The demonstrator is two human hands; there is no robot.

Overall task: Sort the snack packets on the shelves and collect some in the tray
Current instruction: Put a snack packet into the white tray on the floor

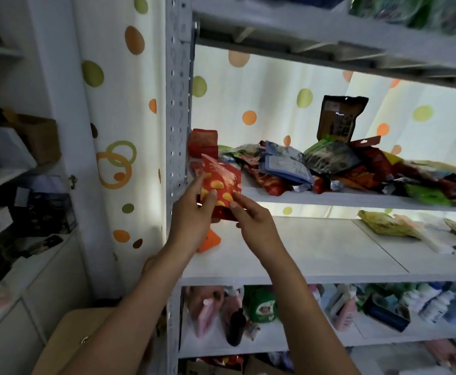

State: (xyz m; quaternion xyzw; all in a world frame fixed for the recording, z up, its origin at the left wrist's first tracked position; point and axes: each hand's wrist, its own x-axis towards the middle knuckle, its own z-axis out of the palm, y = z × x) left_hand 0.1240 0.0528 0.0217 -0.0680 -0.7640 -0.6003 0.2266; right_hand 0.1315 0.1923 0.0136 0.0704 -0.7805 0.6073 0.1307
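Observation:
Both of my hands hold one red snack packet with yellow chips printed on it, at the left end of the upper shelf. My left hand grips its lower left side, and my right hand pinches its lower right corner. Behind it stand stacked red packets against the shelf post. A loose heap of mixed packets fills the rest of that shelf, with a dark brown pouch upright at the back. No tray is in view.
The grey slotted post stands just left of my hands. The middle shelf carries an orange packet and yellow-green packets on the right. Bottles and detergent pouches crowd the lower shelf. A cardboard box sits bottom left.

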